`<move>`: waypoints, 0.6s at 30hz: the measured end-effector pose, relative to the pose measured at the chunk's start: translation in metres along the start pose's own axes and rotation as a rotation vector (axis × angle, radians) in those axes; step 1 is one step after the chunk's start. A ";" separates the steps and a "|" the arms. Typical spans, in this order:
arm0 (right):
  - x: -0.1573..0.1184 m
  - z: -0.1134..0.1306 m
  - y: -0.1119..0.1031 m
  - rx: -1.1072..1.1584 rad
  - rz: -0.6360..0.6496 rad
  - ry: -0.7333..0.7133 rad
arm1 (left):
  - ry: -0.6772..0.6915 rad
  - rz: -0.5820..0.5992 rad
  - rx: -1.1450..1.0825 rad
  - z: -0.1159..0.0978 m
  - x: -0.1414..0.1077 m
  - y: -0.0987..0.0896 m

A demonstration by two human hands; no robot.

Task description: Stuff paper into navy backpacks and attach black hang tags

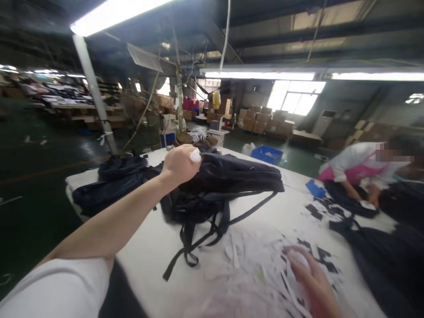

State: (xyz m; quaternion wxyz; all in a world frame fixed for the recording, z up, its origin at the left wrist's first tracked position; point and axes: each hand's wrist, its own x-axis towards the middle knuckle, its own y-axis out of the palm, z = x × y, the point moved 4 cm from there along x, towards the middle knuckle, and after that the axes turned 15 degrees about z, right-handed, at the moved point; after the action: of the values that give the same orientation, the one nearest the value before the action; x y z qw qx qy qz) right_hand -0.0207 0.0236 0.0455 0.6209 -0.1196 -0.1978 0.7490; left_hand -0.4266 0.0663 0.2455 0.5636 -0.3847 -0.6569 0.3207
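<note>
My left hand [181, 164] is stretched forward and closed on a black backpack [236, 174] at its left end. A small white piece [195, 154] shows at the fingers of that hand. The backpack lies on the white table, its straps [188, 240] hanging loose toward me. Low on the right, my right hand [313, 276] is smeared by motion over a heap of white strips and scraps [251, 265]. Something white shows by its fingers, but whether it grips anything is unclear.
More black bags [109, 187] lie on the table's left end. Across the right side, a co-worker [354, 163] bends over dark fabric [391, 265]. Black scraps [318, 212] and a blue piece [315, 189] lie nearby. A blue crate [266, 154] stands on the floor beyond.
</note>
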 end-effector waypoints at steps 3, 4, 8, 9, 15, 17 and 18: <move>-0.012 0.004 -0.017 0.410 0.111 0.087 | 0.126 0.177 -0.169 -0.067 -0.041 0.022; -0.019 0.000 -0.023 0.538 0.124 0.154 | 0.187 0.261 -0.232 -0.091 -0.059 0.032; -0.066 -0.040 -0.054 0.826 -0.014 0.435 | 0.436 0.641 -0.488 -0.168 -0.136 0.076; -0.081 -0.054 -0.060 0.854 -0.050 0.493 | 0.498 0.732 -0.529 -0.182 -0.152 0.086; -0.148 -0.119 -0.062 0.833 -0.083 0.656 | 0.710 1.444 -0.386 -0.235 -0.205 0.145; -0.157 -0.126 -0.052 0.824 -0.061 0.652 | 0.667 1.534 -0.333 -0.254 -0.206 0.160; -0.161 -0.127 -0.048 0.826 -0.042 0.643 | 0.646 1.525 -0.342 -0.265 -0.204 0.166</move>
State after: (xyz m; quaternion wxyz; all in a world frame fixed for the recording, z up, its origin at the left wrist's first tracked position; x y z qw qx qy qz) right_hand 0.1081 -0.1076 -0.0572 0.6605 -0.0847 0.3123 0.6775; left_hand -0.1269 -0.0314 0.0450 0.2870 -0.8754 -0.0636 0.3838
